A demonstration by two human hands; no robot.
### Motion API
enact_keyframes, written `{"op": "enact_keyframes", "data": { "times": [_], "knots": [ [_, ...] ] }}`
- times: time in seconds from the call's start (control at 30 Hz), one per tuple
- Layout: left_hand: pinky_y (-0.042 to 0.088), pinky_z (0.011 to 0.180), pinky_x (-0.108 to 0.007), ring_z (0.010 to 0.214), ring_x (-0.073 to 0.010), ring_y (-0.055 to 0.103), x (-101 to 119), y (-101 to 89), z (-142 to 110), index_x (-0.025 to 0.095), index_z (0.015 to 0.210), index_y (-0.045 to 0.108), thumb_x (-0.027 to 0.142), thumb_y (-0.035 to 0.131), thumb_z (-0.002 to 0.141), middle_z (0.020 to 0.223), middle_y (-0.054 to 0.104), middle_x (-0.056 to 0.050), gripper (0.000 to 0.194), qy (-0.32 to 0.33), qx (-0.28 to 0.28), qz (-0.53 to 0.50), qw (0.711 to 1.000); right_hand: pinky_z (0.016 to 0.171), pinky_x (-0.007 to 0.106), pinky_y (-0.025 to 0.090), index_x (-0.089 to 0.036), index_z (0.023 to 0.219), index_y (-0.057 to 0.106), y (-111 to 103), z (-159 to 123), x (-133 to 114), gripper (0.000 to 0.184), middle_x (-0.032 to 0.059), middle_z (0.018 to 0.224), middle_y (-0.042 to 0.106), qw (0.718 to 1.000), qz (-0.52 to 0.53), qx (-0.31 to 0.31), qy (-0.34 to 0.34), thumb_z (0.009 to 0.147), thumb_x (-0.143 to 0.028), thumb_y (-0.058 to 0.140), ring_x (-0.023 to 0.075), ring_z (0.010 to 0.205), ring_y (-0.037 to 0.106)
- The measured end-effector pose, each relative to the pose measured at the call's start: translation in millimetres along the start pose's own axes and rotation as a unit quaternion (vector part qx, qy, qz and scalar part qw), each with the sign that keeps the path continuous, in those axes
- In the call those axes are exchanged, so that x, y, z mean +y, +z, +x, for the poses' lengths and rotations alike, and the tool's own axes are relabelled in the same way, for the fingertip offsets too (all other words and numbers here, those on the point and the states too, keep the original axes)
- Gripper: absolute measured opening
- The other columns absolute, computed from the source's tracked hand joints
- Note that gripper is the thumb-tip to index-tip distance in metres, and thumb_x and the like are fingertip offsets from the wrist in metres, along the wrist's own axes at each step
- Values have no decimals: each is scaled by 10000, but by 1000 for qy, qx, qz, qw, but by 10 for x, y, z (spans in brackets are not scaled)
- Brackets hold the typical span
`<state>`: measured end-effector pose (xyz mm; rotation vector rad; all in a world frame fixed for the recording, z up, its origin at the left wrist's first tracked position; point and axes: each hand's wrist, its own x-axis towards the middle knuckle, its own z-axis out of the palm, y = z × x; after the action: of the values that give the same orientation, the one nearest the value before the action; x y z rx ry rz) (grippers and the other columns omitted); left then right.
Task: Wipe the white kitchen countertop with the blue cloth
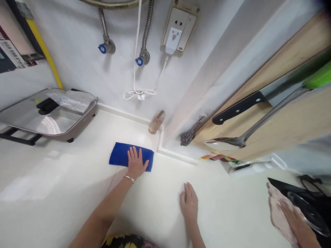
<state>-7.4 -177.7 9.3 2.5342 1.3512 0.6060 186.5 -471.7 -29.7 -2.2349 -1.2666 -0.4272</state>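
Heads up: your left hand (136, 162) is flat on a blue microfiber cloth (119, 155), fingers (133, 153) spread wide and pressing down, not gripping. The cloth sits near the back corner of the surface (62, 172), just in front of the raised white trim (160, 146). Your right hand (188, 203) rests on the bare surface closer to you, fingers (186, 191) narrow and loosely together, holding nothing. Biggest risk IMO: a hard shove toward the corner could tip the small clear cup (156, 122) by the trim or drag the cloth into the steel wool scrubber (186, 138). The bracelet (129, 178) on your left wrist could snag on that trim too. Off to the right, watch the black-handled cleaver (238, 106) racked against a wooden cutting board (279, 127), and another person's hand (291, 215) working a pink cloth (278, 215) over a black pan (307, 206), since arms could bump. The surface is glossy cream, with a steel pan (26, 117) on the left under a plastic bag (72, 101). The white wall behind has blue-handled valves (102, 48) and a power socket (179, 29).
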Motion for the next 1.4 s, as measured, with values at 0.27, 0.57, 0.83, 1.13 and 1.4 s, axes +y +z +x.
{"op": "enact_keyframes", "data": {
  "times": [0.27, 0.57, 0.83, 1.13, 1.4],
  "knots": [
    [70, 1178, -715, 1508, -510, 16, 8, 110, 520, 13, 1527, 356, 571, 486, 908, 1636, 169, -280, 844, 1, -9, 9, 1000, 1082, 515, 455, -157, 1406, 512, -49, 30, -57, 447, 165, 1423, 553, 1000, -6, 1, 3, 1001, -330, 433, 282, 1317, 510],
    [7, 1177, -713, 1509, -509, -18, 168, 312, 1072, 13, 1534, 340, 544, 513, 884, 1645, 109, -280, 857, 7, -27, -5, 1000, 1087, 525, 433, -179, 1411, 506, -77, 68, -106, 456, 157, 1436, 547, 999, -10, -22, 33, 1005, -365, 416, 289, 1322, 509],
    [14, 1184, -698, 1511, -504, -19, 229, 451, 1294, -1, 1525, 350, 525, 523, 871, 1642, 120, -289, 857, 2, -11, 4, 1000, 1076, 526, 440, -184, 1420, 493, -60, 56, -82, 452, 156, 1445, 537, 999, -16, -28, 30, 1011, -357, 409, 291, 1331, 502],
    [38, 1189, -688, 1516, -488, 45, 195, 410, 1342, 18, 1525, 365, 533, 512, 866, 1634, 178, -274, 850, -1, -15, -13, 1000, 1064, 538, 461, -200, 1434, 495, 19, 10, 32, 493, 156, 1422, 555, 1000, -7, -9, 12, 1018, -443, 392, 307, 1315, 519],
    [125, 1224, -608, 1530, -402, 149, -278, 13, 824, 121, 1509, 439, 544, 538, 889, 1625, 266, -223, 757, 157, -39, -15, 987, 1049, 526, 474, -159, 1371, 546, 34, 22, 29, 447, 171, 1381, 581, 1000, 5, 19, -1, 1012, -395, 425, 297, 1279, 543]
  ]
}}
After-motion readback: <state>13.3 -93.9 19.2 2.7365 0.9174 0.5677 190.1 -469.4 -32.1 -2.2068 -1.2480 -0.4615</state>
